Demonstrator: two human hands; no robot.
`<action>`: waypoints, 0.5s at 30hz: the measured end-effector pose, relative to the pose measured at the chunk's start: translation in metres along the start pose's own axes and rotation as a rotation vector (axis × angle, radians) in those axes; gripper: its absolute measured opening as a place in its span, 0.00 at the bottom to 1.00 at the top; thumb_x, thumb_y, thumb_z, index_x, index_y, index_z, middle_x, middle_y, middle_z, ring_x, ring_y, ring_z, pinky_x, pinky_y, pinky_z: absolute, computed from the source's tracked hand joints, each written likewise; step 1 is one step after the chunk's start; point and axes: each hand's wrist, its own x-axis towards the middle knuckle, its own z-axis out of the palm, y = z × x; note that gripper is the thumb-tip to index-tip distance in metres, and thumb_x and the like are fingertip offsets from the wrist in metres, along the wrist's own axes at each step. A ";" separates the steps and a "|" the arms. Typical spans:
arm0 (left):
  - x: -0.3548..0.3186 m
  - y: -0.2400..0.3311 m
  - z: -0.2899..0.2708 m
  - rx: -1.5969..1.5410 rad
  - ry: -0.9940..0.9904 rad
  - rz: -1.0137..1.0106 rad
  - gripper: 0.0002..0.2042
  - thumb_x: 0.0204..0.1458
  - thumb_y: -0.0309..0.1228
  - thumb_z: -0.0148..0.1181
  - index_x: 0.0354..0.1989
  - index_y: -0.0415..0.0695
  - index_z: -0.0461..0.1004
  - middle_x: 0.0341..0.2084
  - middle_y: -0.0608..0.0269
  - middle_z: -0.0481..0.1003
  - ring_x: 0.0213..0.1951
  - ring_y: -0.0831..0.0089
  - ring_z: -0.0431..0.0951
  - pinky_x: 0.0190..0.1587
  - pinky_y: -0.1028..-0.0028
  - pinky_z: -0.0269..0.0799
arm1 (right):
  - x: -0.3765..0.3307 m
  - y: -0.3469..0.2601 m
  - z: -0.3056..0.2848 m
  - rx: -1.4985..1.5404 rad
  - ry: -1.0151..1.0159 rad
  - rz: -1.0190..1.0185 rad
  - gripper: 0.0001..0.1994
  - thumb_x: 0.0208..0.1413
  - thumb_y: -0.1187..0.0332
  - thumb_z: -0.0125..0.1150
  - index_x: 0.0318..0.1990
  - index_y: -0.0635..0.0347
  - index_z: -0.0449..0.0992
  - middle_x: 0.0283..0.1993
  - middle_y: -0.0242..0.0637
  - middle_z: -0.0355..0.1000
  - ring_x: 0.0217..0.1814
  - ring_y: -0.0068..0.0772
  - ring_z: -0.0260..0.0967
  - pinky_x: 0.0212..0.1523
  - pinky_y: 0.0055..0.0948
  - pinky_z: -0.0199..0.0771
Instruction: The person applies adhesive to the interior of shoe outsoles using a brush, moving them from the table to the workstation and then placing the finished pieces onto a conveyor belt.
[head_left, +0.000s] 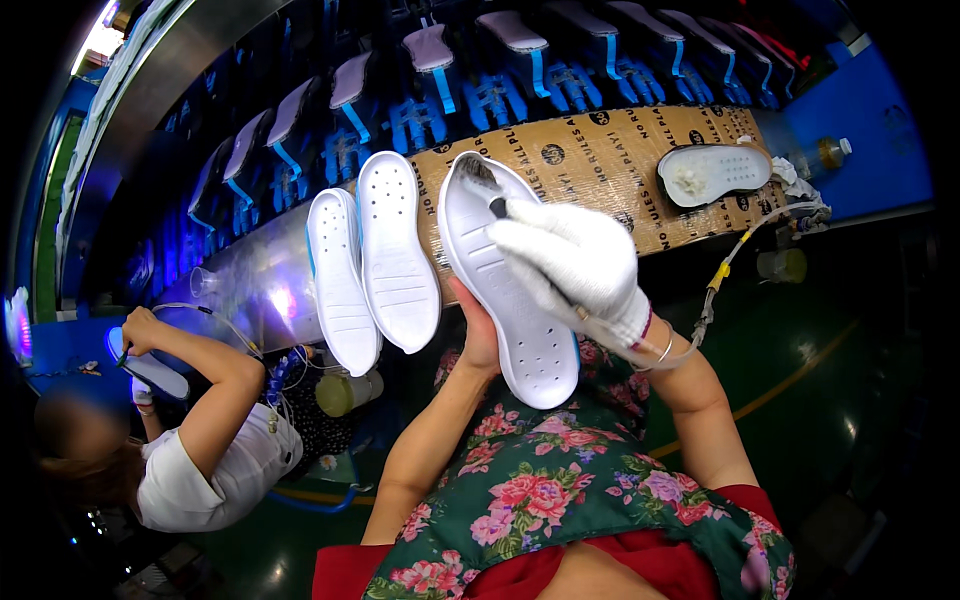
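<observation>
My bare left hand [477,328] grips a white shoe sole [500,290] by its left edge, with the hollow side facing up and blue along its outer edge. My right hand [575,250], in a white knit glove, is closed on a brush [480,174] with a dark handle end. Its grey-brown bristles touch the inside of the sole at the far end. A thin clear tube [712,290] runs from near my right wrist off to the right. Left of my left hand, two more white soles [400,250] lie side by side, perforated at their far ends.
Brown printed paper [590,170] covers the bench. A grey sole-shaped piece with white clumps [715,173] lies at its right. Behind runs a rack of shoe forms [428,48] on blue holders. At left, a co-worker [215,440] holds another sole [155,370].
</observation>
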 end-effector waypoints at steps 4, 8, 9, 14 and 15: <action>0.006 -0.002 -0.025 0.036 -0.068 -0.009 0.48 0.56 0.74 0.20 0.75 0.49 0.47 0.69 0.58 0.60 0.69 0.63 0.61 0.70 0.61 0.58 | -0.003 -0.020 0.002 0.227 -0.099 0.052 0.16 0.42 0.78 0.70 0.42 0.58 0.84 0.40 0.44 0.81 0.36 0.42 0.81 0.36 0.33 0.81; 0.007 0.003 -0.022 -0.121 0.017 0.040 0.48 0.56 0.74 0.21 0.75 0.48 0.49 0.67 0.58 0.62 0.67 0.62 0.65 0.68 0.62 0.62 | -0.001 -0.011 -0.009 0.328 -0.018 0.253 0.12 0.46 0.79 0.70 0.41 0.61 0.83 0.43 0.43 0.81 0.41 0.40 0.80 0.44 0.35 0.79; 0.007 0.003 -0.029 -0.117 0.064 0.014 0.48 0.56 0.74 0.21 0.74 0.47 0.50 0.67 0.58 0.62 0.66 0.61 0.65 0.68 0.62 0.62 | -0.005 -0.005 -0.002 0.298 0.048 0.216 0.13 0.45 0.79 0.69 0.42 0.60 0.83 0.43 0.44 0.81 0.41 0.42 0.80 0.42 0.35 0.79; 0.011 0.005 -0.048 0.073 0.018 0.031 0.49 0.55 0.76 0.25 0.75 0.49 0.48 0.68 0.57 0.61 0.66 0.60 0.65 0.69 0.59 0.60 | -0.014 -0.019 0.001 0.397 -0.156 0.105 0.13 0.45 0.76 0.70 0.42 0.57 0.84 0.43 0.44 0.81 0.41 0.44 0.81 0.41 0.36 0.80; 0.012 0.009 -0.045 0.087 0.036 0.056 0.49 0.55 0.76 0.25 0.75 0.50 0.47 0.68 0.57 0.61 0.67 0.60 0.64 0.69 0.59 0.60 | -0.011 -0.019 -0.003 0.531 -0.177 0.165 0.13 0.46 0.76 0.70 0.42 0.58 0.84 0.42 0.44 0.81 0.40 0.43 0.81 0.40 0.35 0.80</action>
